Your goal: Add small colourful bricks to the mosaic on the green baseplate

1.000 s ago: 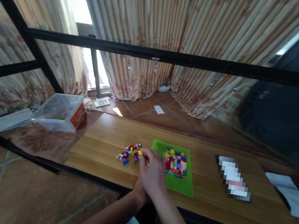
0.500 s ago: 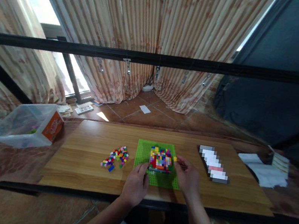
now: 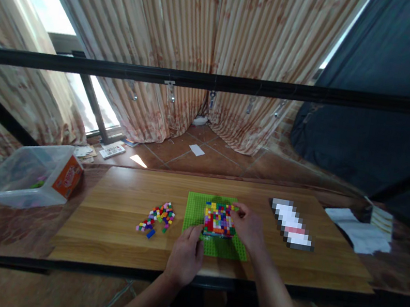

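A green baseplate point(image 3: 195, 209) lies on the wooden table point(image 3: 118, 223). On it stands a block of many-coloured small bricks point(image 3: 217, 218). My right hand point(image 3: 249, 227) is at the block's upper right corner, fingers pinched together there; a brick between them cannot be made out. My left hand point(image 3: 185, 257) rests at the plate's near left edge, fingers curled, fingertips touching the plate. A loose pile of small coloured bricks point(image 3: 158, 216) lies to the left of the plate.
A clear plastic tub point(image 3: 32, 174) with an orange label stands at the table's left end. A blurred-out flat object point(image 3: 292, 225) lies right of the plate, papers point(image 3: 359, 229) further right. A black bar point(image 3: 217, 82) crosses the view; curtains hang behind.
My right hand went from the loose pile, carrying a yellow brick, to the block's upper right corner. My left hand settled at the plate's near edge. The view swung right.
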A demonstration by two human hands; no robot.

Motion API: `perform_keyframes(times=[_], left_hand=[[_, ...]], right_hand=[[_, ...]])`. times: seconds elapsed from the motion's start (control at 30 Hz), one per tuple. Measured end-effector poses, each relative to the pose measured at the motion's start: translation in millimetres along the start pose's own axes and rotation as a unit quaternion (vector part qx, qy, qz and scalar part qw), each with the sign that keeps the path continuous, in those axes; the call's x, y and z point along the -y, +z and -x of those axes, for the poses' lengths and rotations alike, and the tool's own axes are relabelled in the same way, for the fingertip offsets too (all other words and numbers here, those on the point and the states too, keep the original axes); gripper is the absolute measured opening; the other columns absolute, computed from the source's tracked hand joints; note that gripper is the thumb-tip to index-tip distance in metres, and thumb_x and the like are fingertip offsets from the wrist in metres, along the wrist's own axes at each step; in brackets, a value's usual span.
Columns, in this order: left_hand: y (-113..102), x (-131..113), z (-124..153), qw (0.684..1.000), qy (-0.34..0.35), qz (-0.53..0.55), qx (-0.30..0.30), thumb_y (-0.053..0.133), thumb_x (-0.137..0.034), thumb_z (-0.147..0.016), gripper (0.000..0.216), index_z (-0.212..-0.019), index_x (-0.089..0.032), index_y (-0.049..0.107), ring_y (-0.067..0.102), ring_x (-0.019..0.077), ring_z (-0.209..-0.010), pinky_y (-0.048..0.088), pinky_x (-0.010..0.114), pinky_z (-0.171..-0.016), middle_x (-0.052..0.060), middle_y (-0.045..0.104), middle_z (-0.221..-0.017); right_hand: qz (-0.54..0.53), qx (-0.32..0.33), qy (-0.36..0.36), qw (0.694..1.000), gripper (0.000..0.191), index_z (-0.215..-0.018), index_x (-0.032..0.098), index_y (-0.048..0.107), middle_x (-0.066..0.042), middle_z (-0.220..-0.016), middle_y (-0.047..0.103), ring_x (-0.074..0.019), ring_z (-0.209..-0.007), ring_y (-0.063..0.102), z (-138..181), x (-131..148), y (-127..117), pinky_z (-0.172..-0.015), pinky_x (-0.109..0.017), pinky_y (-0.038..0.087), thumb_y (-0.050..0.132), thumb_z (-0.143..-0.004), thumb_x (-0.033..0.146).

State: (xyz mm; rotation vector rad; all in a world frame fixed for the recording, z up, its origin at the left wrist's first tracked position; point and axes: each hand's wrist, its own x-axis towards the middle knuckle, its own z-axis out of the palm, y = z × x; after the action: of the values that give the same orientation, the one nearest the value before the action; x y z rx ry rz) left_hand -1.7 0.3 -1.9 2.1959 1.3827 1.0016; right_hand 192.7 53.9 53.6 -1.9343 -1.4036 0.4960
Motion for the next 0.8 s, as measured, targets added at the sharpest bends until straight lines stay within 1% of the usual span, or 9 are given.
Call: perform_keyframes(times=[0.2,0.4,0.6,0.8], left_hand=[[0.0,-1.5,-0.2,1.000,-0.002,-0.002,-0.004,0.046,-0.006,-0.085,0.043,-0.125,-0.019,0.048,0.061,0.0211,-0.103,0.053,0.039,-0.092,0.009,0.062,-0.112],[0.7,-0.5,0.2,1.000,0.005,-0.002,-0.002,0.046,-0.008,-0.086,0.041,-0.126,-0.019,0.047,0.060,0.0219,-0.107,0.053,0.039,-0.092,0.009,0.061,-0.114],[-1.3,-2.7,-0.1,1.000,0.000,-0.007,-0.002,0.047,-0.008,-0.085,0.042,-0.126,-0.019,0.048,0.060,0.0219,-0.107,0.053,0.040,-0.093,0.009,0.062,-0.113],[-2.0,-3.9,-0.5,1.000,-0.006,0.004,0.007,0.047,-0.009,-0.085,0.042,-0.125,-0.018,0.048,0.059,0.0221,-0.108,0.053,0.039,-0.092,0.010,0.061,-0.115]], right_hand=[[-0.036,0.018,0.001,0.999,0.035,-0.103,0.019,0.071,-0.004,-0.076,0.070,-0.0177,-0.071,0.063,-1.3,-3.6,0.0,-0.068,-0.029,0.044,0.057,-0.078,0.038],[-0.104,0.045,0.003,0.994,0.041,-0.102,0.019,0.070,-0.002,-0.071,0.068,-0.0166,-0.065,0.061,-5.3,-13.2,3.0,-0.062,-0.029,0.045,0.058,-0.074,0.045],[-0.169,0.086,0.009,0.982,0.045,-0.101,0.017,0.069,-0.002,-0.070,0.067,-0.0156,-0.062,0.060,-10.3,-22.2,4.4,-0.057,-0.027,0.045,0.061,-0.069,0.047],[-0.188,0.119,0.015,0.975,0.048,-0.103,0.016,0.069,0.000,-0.066,0.066,-0.0138,-0.057,0.058,-11.5,-25.9,3.0,-0.053,-0.025,0.044,0.064,-0.068,0.048]])
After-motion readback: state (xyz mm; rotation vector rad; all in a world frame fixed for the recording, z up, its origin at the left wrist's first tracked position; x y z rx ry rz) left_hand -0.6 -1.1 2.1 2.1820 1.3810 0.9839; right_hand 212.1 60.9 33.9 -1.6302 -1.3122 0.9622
